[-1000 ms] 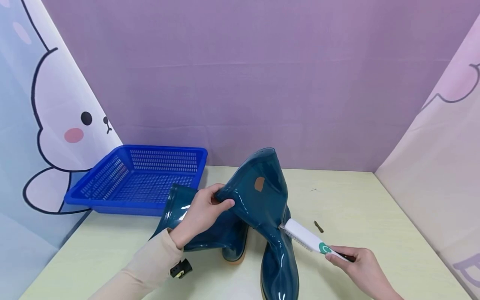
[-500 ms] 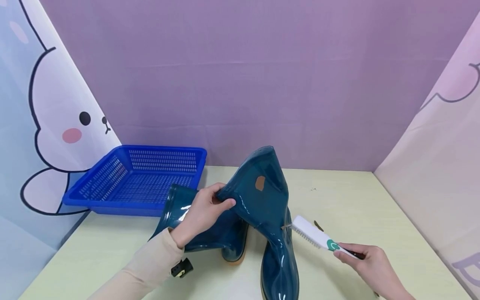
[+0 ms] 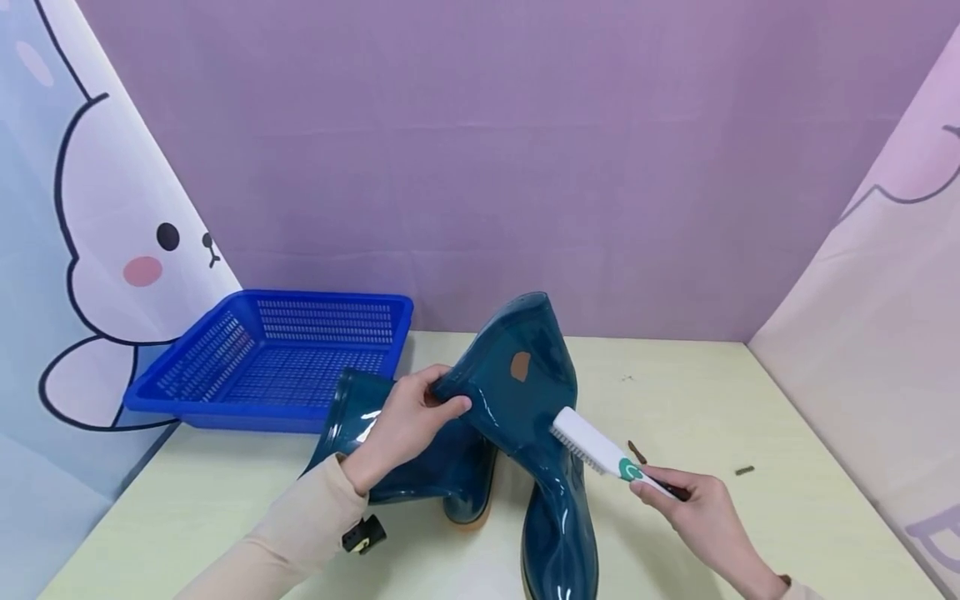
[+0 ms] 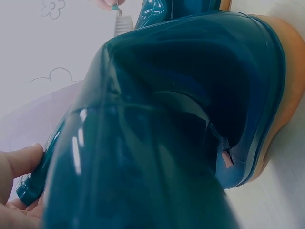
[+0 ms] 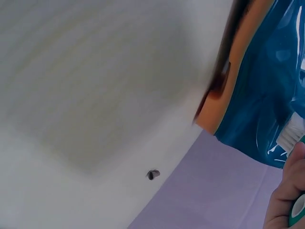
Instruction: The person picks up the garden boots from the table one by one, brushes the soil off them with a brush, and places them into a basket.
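My left hand (image 3: 408, 425) pinches the top rim of a glossy teal rubber boot (image 3: 525, 425), whose shaft leans up and whose foot points toward me. A brown patch (image 3: 520, 366) shows on that shaft. In my right hand (image 3: 705, 517) is a white brush (image 3: 592, 442) with a green mark, gripped by its dark handle end. Its bristles (image 5: 291, 132) lie at the boot's shaft just above the ankle. The second teal boot (image 3: 420, 471) lies on its side beneath my left forearm and hand, partly hidden; its tan sole (image 4: 290, 67) shows in the left wrist view.
A blue mesh basket (image 3: 270, 417) stands at the back left. Small brown bits lie on the table right of the boots, one long bit (image 3: 636, 452) and one short bit (image 3: 744, 470). A black-and-yellow object (image 3: 363, 535) sits by my left sleeve. Purple cloth (image 3: 487, 167) hangs behind.
The brush first drew away to the right off the ankle, then came back left and up onto the shaft. A short dark bit now lies farther right on the table. My left hand stays put.
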A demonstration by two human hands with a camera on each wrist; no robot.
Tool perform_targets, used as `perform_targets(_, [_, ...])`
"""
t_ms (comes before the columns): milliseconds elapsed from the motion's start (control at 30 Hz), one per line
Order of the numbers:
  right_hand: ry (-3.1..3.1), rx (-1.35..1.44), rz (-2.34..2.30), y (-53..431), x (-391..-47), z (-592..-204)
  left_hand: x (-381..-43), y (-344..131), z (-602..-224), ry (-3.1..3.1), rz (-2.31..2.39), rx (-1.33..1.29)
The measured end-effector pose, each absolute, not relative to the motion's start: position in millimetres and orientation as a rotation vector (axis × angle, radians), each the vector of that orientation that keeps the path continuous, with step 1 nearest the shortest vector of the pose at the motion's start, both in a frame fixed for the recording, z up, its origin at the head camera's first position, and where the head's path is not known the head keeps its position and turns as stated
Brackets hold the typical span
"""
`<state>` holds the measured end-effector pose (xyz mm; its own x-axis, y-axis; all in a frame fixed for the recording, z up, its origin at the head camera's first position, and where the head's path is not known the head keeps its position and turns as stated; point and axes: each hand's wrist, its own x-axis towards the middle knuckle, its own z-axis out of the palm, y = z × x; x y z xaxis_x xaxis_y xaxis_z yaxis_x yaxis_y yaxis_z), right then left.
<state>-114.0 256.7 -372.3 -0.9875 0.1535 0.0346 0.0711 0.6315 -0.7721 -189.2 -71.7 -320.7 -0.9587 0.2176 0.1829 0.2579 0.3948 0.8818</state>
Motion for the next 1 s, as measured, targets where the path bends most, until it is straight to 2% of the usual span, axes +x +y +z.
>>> perform_targets(733, [-2.772, -0.233, 1.292, 272.6, -108.1, -368.2, -187.9, -69.3, -317.4, -2.556, -1.688, -0.416])
perform_targets(1000, [-2.553, -0.139, 1.335, 250.4, -121.8, -347.1, -187.9, -66.7, -320.2, -2.556, -1.673, -0.416])
